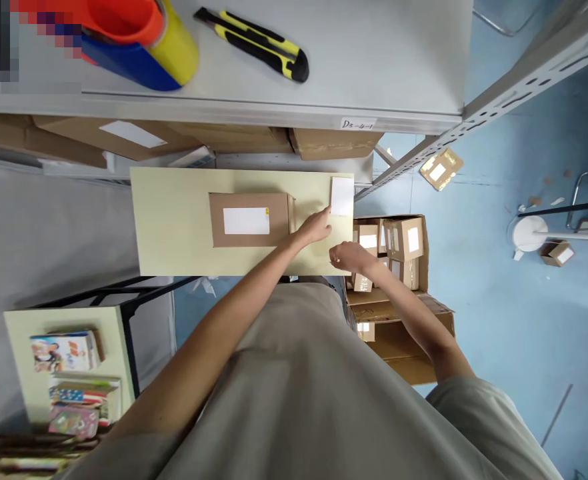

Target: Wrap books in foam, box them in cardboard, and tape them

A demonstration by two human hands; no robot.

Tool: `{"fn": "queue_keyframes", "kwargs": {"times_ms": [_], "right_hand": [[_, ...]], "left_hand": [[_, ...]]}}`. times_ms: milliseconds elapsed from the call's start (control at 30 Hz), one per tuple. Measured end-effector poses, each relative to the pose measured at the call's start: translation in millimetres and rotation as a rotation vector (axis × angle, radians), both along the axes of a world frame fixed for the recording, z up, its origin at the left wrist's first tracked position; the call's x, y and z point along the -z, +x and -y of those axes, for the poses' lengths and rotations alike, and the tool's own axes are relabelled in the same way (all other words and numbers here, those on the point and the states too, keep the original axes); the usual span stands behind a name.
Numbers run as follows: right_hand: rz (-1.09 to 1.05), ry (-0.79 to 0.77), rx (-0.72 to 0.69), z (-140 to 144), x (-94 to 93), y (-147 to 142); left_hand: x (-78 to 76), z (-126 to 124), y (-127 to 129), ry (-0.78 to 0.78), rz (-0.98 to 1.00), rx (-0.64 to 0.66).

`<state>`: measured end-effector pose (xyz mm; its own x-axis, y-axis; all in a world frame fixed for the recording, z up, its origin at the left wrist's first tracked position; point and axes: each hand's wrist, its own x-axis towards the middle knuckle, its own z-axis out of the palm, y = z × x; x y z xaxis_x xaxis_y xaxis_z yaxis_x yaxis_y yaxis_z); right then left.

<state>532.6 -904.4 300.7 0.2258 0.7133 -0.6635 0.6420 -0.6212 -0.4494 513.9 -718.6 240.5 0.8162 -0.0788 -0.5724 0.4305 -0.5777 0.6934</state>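
Observation:
My left hand (315,227) is over the pale yellow table, its index finger stretched out to the lower left corner of a white paper label or stack of labels (343,195). It holds nothing that I can see. Beside it my right hand (350,256) is closed above the table's right edge, fingers pressed together. Whatever they may pinch is too small to make out. A closed brown cardboard box (247,241) lies left of my left hand, with a white label (247,221) on top that has a small yellow mark at its corner.
Right of the table (171,223) stands a large open carton (425,253) with several small labelled boxes. A grey shelf (384,60) ahead bears a utility knife (257,43) and a red, blue and yellow container (184,50). Books (67,352) lie on a lower table at left.

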Motion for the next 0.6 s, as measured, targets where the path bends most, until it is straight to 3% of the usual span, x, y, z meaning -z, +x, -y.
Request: {"fn": "queue_keyframes", "kwargs": {"times_ms": [100,133,200,267,433,600], "right_hand": [[-0.105,0.275,0.337,0.1,-11.4,21.6],[-0.140,0.373,0.482,-1.7,-12.6,27.9],[-0.226,0.536,0.749,-9.1,-13.0,36.8],[-0.331,0.632,0.904,-20.8,-13.3,39.7],[-0.490,0.714,0.947,-54.7,-24.3,30.9],[-0.484,0.722,0.888,-79.1,-37.1,21.8]], "left_hand": [[-23.9,-32.0,-42.5,-0.380,-0.072,-0.207],[-34.0,-45.1,-59.3,-0.433,-0.081,-0.295],[-56.6,-70.6,-93.1,-0.423,-0.062,-0.466],[-80.3,-91.7,-122.6,-0.400,-0.032,-0.573],[-125.5,-117.9,-163.9,-0.395,0.124,-0.631],[-143.8,-126.7,-180.4,-0.428,0.213,-0.679]]}}
